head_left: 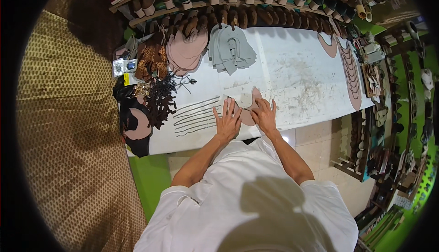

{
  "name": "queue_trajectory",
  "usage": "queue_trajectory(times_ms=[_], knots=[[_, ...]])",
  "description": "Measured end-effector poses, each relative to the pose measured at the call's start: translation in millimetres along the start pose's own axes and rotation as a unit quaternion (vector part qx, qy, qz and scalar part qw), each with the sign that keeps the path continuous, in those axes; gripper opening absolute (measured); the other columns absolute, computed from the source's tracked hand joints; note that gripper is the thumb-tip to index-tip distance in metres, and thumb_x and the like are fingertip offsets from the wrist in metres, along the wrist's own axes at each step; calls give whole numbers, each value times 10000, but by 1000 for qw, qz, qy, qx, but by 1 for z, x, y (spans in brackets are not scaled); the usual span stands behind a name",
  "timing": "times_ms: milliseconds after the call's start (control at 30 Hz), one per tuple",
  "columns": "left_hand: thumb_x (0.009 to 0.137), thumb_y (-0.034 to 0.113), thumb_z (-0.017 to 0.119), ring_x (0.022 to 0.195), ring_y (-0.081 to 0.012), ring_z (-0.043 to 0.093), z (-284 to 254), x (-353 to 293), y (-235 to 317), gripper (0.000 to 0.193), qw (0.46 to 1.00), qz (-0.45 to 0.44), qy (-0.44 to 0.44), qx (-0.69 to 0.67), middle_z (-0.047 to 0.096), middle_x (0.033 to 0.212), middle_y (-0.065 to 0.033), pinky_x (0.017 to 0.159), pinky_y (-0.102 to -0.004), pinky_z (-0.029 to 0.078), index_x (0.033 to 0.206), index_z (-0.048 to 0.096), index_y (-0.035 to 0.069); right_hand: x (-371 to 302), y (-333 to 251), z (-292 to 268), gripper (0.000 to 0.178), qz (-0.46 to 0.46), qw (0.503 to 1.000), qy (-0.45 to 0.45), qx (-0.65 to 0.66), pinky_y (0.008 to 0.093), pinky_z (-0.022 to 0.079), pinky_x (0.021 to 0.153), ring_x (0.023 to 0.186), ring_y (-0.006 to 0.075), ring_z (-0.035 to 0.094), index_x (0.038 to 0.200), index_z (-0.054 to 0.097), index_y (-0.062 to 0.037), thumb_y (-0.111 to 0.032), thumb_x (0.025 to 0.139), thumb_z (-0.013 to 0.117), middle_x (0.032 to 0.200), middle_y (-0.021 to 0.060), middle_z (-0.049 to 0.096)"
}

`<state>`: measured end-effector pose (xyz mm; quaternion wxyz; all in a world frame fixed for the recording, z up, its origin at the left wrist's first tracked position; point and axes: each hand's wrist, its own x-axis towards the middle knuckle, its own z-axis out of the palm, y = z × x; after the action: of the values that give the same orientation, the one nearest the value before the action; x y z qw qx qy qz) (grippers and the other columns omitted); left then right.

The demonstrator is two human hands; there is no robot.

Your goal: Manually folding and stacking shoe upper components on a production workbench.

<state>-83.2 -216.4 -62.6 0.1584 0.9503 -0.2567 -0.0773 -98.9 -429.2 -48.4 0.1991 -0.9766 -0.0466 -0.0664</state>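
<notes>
On the white worktable (292, 101), a pink shoe-upper piece (248, 118) lies under and between my hands, with a pointed end (256, 92) rising past my right fingers. A thin dark line runs along its inner curve; whether it is a strip or an edge is too small to tell. My left hand (228, 120) rests with outstretched fingers on the left part of the piece. With bent fingers drawn together, my right hand (264, 115) grips the right part at the curve. Several thin dark strips (196, 117) lie in rows just left of my left hand.
Grey cut pieces (232, 48) and pink cut pieces (186, 51) are stacked at the back. Dark cords and scraps (160, 101) pile up on the left. A row of pink curved pieces (351, 76) lies at the right end. Shoe lasts (249, 16) fill the racks behind.
</notes>
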Motion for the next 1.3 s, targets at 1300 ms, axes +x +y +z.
queue_trajectory(times_ms=[1300], knots=[[912,200,674,1611,-403,61,11,0,48,732,989,-142,3,42,94,1767,-99,1146,-813,67,1577,433,387,60,55,-13,167,-248,959,-117,71,614,243,1227,1330,278,504,869,788,-69,-209,826,707,1307,86,630]])
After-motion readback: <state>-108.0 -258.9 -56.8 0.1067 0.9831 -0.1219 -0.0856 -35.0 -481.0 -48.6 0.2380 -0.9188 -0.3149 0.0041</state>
